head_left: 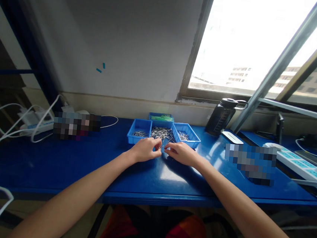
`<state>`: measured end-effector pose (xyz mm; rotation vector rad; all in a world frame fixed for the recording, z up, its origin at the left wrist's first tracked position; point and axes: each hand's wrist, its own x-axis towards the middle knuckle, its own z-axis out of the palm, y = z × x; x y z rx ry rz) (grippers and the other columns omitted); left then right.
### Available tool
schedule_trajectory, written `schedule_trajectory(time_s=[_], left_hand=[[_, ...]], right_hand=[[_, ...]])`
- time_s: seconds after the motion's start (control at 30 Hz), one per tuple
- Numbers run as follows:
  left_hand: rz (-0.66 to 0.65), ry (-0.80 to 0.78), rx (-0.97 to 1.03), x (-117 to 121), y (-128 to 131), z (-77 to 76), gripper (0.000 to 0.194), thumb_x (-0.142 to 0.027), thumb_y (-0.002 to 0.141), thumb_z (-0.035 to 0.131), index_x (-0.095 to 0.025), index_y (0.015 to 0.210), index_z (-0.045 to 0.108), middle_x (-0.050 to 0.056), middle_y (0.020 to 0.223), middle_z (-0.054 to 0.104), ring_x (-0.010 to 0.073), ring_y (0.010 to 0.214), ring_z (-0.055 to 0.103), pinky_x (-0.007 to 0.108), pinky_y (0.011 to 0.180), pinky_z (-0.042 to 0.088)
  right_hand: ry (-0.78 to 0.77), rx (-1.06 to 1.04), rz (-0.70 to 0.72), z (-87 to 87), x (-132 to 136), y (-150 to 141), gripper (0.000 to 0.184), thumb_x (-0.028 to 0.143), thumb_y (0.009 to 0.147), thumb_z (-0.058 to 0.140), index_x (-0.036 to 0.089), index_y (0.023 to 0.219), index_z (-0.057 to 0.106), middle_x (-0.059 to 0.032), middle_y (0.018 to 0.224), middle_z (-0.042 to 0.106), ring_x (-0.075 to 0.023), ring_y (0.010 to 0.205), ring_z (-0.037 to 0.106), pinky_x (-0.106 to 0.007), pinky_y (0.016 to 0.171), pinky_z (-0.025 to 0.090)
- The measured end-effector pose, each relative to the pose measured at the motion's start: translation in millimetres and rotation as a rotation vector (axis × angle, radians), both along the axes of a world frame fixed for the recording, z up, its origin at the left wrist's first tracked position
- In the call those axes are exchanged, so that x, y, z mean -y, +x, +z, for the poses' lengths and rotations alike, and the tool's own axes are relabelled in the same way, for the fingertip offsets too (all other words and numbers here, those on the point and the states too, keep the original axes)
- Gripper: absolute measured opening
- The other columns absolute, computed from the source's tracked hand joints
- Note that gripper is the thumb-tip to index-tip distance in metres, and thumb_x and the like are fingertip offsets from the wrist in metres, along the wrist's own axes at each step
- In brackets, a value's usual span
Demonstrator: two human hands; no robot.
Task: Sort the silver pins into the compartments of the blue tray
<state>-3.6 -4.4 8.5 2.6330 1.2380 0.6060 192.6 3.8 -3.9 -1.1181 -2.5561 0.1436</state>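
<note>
Left hand (146, 149) pinches small metal piece (159, 148) above surface (100, 166); right hand (181, 153) narrowed beside it, hold unclear. Metal pile (162, 133) between left bin (143, 125) and right bin (185, 128), probably for short reach.

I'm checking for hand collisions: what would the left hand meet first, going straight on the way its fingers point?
Probably the right hand, just across a small gap from the left hand, though depth is hard to judge here.
</note>
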Motion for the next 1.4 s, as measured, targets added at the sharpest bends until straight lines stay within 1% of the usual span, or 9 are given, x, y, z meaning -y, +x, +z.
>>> schedule_trajectory(time_s=[0.17, 0.4, 0.5, 0.63, 0.83, 1.0, 1.07, 1.23, 1.4], left_hand=[[-0.036, -0.003, -0.038, -2.7, -0.5, -3.5, 0.018, -0.031, 0.079, 0.045, -0.02, 0.086, 0.058, 0.0, 0.075, 0.063, 0.0143, 0.07, 0.056, 0.023, 0.061, 0.038], [-0.066, 0.009, -0.069, -4.8, -1.6, -6.8, 0.022, -0.036, 0.082, 0.042, -0.023, 0.088, 0.059, -0.001, 0.076, 0.064, 0.0138, 0.068, 0.057, 0.021, 0.059, 0.035], [-0.03, 0.028, -0.088, -5.9, -3.3, -7.7, 0.025, -0.038, 0.082, 0.04, -0.023, 0.085, 0.06, 0.0, 0.074, 0.064, 0.0148, 0.067, 0.057, 0.022, 0.057, 0.034], [0.051, 0.025, -0.1, -6.7, -5.0, -8.6, 0.03, -0.041, 0.083, 0.038, -0.022, 0.083, 0.061, 0.001, 0.069, 0.062, 0.016, 0.065, 0.057, 0.023, 0.056, 0.034], [0.104, 0.032, -0.107, -6.6, -5.2, -8.7, 0.03, -0.039, 0.082, 0.038, -0.021, 0.081, 0.061, 0.002, 0.071, 0.063, 0.0163, 0.064, 0.056, 0.023, 0.055, 0.033], [0.127, 0.023, -0.1, -8.0, -5.5, -10.1, 0.032, -0.041, 0.083, 0.036, -0.021, 0.083, 0.061, 0.003, 0.069, 0.062, 0.0169, 0.065, 0.056, 0.023, 0.055, 0.034], [0.119, 0.014, -0.102, -8.0, -5.5, -10.2, 0.033, -0.042, 0.083, 0.036, -0.021, 0.085, 0.061, 0.003, 0.068, 0.062, 0.0169, 0.064, 0.056, 0.023, 0.054, 0.034], [0.048, 0.019, -0.134, -7.4, -4.8, -10.0, 0.03, -0.041, 0.083, 0.037, -0.023, 0.086, 0.061, 0.002, 0.069, 0.062, 0.0164, 0.064, 0.057, 0.022, 0.054, 0.033], [0.056, 0.031, -0.145, -7.6, -4.8, -10.1, 0.029, -0.04, 0.083, 0.038, -0.023, 0.086, 0.061, 0.002, 0.07, 0.063, 0.0164, 0.065, 0.057, 0.023, 0.054, 0.034]], right_hand=[[0.023, 0.004, -0.001, 0.4, 0.8, -0.1, 0.024, 0.034, 0.085, 0.043, 0.021, 0.097, 0.059, -0.0003, 0.063, 0.061, -0.0105, 0.055, 0.053, -0.02, 0.054, 0.034], [0.038, 0.033, 0.046, 0.0, 3.5, -2.0, 0.025, 0.032, 0.087, 0.039, 0.019, 0.09, 0.06, -0.0016, 0.062, 0.06, -0.0118, 0.057, 0.055, -0.02, 0.054, 0.033], [0.046, 0.043, 0.037, -0.3, 2.3, -1.4, 0.026, 0.031, 0.088, 0.036, 0.019, 0.089, 0.06, -0.0025, 0.064, 0.061, -0.0127, 0.059, 0.056, -0.021, 0.056, 0.034], [0.051, 0.052, -0.018, -0.2, -1.8, 2.0, 0.028, 0.033, 0.088, 0.036, 0.02, 0.088, 0.06, -0.0037, 0.069, 0.063, -0.0134, 0.061, 0.057, -0.021, 0.056, 0.033], [0.021, 0.107, -0.09, 1.5, -4.0, 4.8, 0.032, 0.035, 0.089, 0.034, 0.018, 0.087, 0.061, -0.0044, 0.066, 0.063, -0.0136, 0.061, 0.057, -0.022, 0.056, 0.032], [0.003, 0.088, -0.067, 2.1, -2.5, 4.0, 0.032, 0.035, 0.089, 0.033, 0.018, 0.086, 0.061, -0.0033, 0.063, 0.062, -0.0131, 0.059, 0.056, -0.021, 0.056, 0.033], [-0.001, 0.079, -0.051, 1.8, -2.4, 4.0, 0.031, 0.034, 0.088, 0.034, 0.019, 0.087, 0.061, -0.0031, 0.063, 0.062, -0.0128, 0.059, 0.056, -0.021, 0.055, 0.033], [0.008, 0.06, -0.014, 1.5, -2.9, 4.4, 0.029, 0.034, 0.087, 0.037, 0.019, 0.088, 0.062, -0.0037, 0.066, 0.063, -0.0127, 0.06, 0.056, -0.021, 0.056, 0.033], [0.009, 0.046, -0.02, 0.9, -2.8, 5.1, 0.028, 0.034, 0.087, 0.037, 0.019, 0.09, 0.062, -0.0035, 0.064, 0.063, -0.0127, 0.058, 0.056, -0.021, 0.055, 0.033]])
